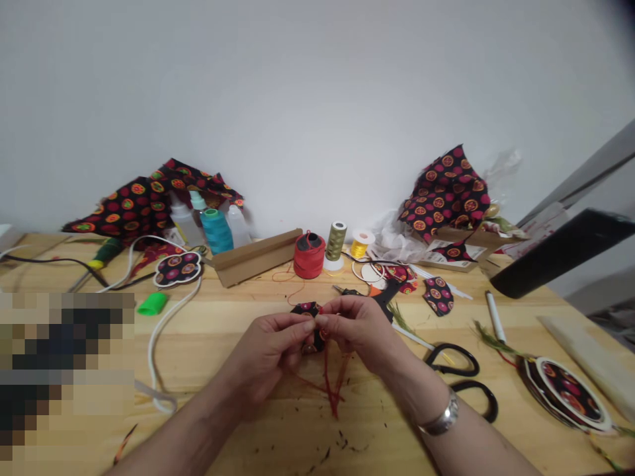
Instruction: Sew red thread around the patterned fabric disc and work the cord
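Pinching the fabric piece (pixel 305 309), your left hand (pixel 270 344) and right hand (pixel 357 330) have each grip closed on it, so the red threads (pixel 332 383) hang free below.

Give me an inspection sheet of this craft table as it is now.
Surface: wooden table, small dark scraps scattered near the front.
Job's things: fabric piece, patterned, with red threads hanging below it.
Clutter: red spool, teal spool, black scissors, patterned cloth heap.
Fingers: left hand and right hand both pinch the fabric piece with their fingers.
Cables: white cord loops at left; black cable behind it.
Surroundings: plain white wall.
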Motion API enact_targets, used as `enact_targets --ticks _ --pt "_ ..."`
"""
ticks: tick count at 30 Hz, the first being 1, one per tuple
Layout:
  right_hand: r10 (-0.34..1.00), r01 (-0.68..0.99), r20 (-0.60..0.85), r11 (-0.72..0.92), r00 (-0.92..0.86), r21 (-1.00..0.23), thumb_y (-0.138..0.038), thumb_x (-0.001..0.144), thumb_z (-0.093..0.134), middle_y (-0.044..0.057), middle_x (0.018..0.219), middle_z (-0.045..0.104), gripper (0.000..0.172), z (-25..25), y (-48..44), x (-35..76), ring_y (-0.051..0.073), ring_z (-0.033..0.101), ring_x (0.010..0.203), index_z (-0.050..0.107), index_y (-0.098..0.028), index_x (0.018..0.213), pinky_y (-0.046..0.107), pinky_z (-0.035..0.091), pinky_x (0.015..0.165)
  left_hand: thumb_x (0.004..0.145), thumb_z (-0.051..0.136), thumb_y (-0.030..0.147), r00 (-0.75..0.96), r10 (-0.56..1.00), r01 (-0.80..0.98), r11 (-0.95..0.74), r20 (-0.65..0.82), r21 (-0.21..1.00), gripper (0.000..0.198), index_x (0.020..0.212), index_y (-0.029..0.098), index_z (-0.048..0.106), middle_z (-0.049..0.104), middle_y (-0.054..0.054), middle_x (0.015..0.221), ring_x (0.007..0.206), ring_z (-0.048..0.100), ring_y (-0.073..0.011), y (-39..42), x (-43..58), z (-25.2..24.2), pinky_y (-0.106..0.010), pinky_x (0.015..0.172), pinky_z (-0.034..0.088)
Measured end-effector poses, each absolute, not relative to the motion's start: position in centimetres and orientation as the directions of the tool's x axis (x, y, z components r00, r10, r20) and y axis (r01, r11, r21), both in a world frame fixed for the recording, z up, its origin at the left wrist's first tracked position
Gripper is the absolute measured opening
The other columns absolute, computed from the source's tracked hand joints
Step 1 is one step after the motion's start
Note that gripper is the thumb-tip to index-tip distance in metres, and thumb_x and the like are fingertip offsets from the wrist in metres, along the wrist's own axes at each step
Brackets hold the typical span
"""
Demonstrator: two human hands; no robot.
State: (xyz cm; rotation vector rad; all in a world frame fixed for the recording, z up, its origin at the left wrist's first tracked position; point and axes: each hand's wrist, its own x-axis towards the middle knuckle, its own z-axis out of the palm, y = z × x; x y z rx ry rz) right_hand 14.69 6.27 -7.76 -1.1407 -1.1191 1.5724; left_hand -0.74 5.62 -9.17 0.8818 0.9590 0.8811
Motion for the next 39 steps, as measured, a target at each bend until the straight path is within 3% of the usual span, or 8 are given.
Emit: enact_targets --ticks 6,9,14,21,25,29,33,39 --pt "0.924 -0.252 -0.238 -0.317 -0.299 -0.914 -0.029 0.064 0.071 -0.005 0.048 0.052 0.020 -7.8 6.2 14.8 0.002 0.035 0.038 0.061 -0.012 0.067 0.017 0.020 0.036 0.067 0.069 0.024 0.314 0.899 -0.260 0.392 -0.306 0.882 0.013 0.068 0.011 0.070 0.054 0.000 0.055 0.044 0.035 -0.0032 5.8 -0.7 -9.1 -0.015 0.038 0.022" --pt "0.923 -0.225 -0.230 -0.306 -0.310 -0.925 -0.036 0.071 0.065 -0.005 0.045 0.047 0.025 -7.8 6.3 15.0 0.002 0.032 0.037 0.063 -0.011 0.068 0.017 0.017 0.036 0.067 0.069 0.025 0.310 0.897 -0.274 0.401 -0.314 0.874 0.014 0.069 0.011 0.069 0.055 -0.001 0.057 0.045 0.035 -0.0034 5.8 -0.7 -9.2 -0.015 0.038 0.022" --pt "0.936 -0.129 -0.216 -0.259 -0.276 -0.957 -0.039 0.075 0.060 -0.001 0.053 0.055 0.029 -7.7 6.4 15.2 0.004 0.038 0.040 0.066 -0.011 0.072 0.018 0.021 0.038 0.066 0.070 0.025 0.292 0.896 -0.278 0.413 -0.333 0.867 0.016 0.073 0.010 0.069 0.056 -0.001 0.058 0.046 0.035 -0.0033 5.8 -0.8 -9.2 -0.014 0.038 0.021" --pt "0.955 0.171 -0.055 -0.005 -0.291 -0.985 -0.025 0.072 0.062 0.002 0.069 0.066 0.016 -6.8 6.5 15.7 0.010 0.052 0.059 0.070 -0.014 0.079 0.022 0.041 0.058 0.065 0.071 0.026 0.241 0.915 -0.289 0.385 -0.323 0.876 0.018 0.074 0.011 0.069 0.056 -0.001 0.057 0.047 0.035 -0.0042 6.0 -0.9 -9.1 -0.015 0.039 0.021" --pt "0.975 0.388 0.011 0.098 -0.220 -0.916 -0.028 0.073 0.061 0.003 0.066 0.066 0.016 -7.0 6.4 15.9 0.012 0.053 0.059 0.070 -0.014 0.073 0.024 0.041 0.056 0.065 0.070 0.026 0.224 0.922 -0.299 0.374 -0.317 0.878 0.018 0.074 0.010 0.069 0.054 0.002 0.051 0.043 0.034 -0.0034 6.0 -0.9 -9.1 -0.015 0.038 0.021" --pt "0.978 0.373 0.008 0.087 -0.207 -0.924 -0.033 0.075 0.059 0.003 0.062 0.064 0.021 -6.9 6.0 16.0 0.011 0.049 0.055 0.068 -0.014 0.071 0.022 0.038 0.051 0.065 0.071 0.025 0.203 0.916 -0.329 0.396 -0.346 0.857 0.017 0.075 0.011 0.068 0.061 -0.001 0.057 0.047 0.046 -0.0061 5.9 -0.8 -8.8 -0.016 0.041 0.029" --pt "0.938 0.321 0.083 0.197 -0.337 -0.926 -0.031 0.080 0.054 0.002 0.064 0.063 0.022 -6.6 5.0 15.6 0.010 0.048 0.055 0.069 -0.015 0.076 0.021 0.036 0.050 0.065 0.071 0.024 0.173 0.921 -0.360 0.388 -0.348 0.848 0.017 0.076 0.012 0.067 0.068 -0.006 0.069 0.054 0.055 -0.0106 5.9 -0.9 -8.7 -0.016 0.040 0.030" --pt "0.784 0.494 0.245 0.566 -0.570 -0.660 -0.019 0.083 0.048 0.000 0.060 0.058 0.022 -7.2 3.7 14.4 0.010 0.044 0.054 0.064 -0.017 0.069 0.021 0.031 0.051 0.067 0.068 0.021 0.176 0.910 -0.406 0.414 -0.375 0.815 0.014 0.077 0.013 0.062 0.068 -0.005 0.067 0.042 0.046 -0.0042 6.2 -1.1 -8.9 -0.014 0.037 0.026"
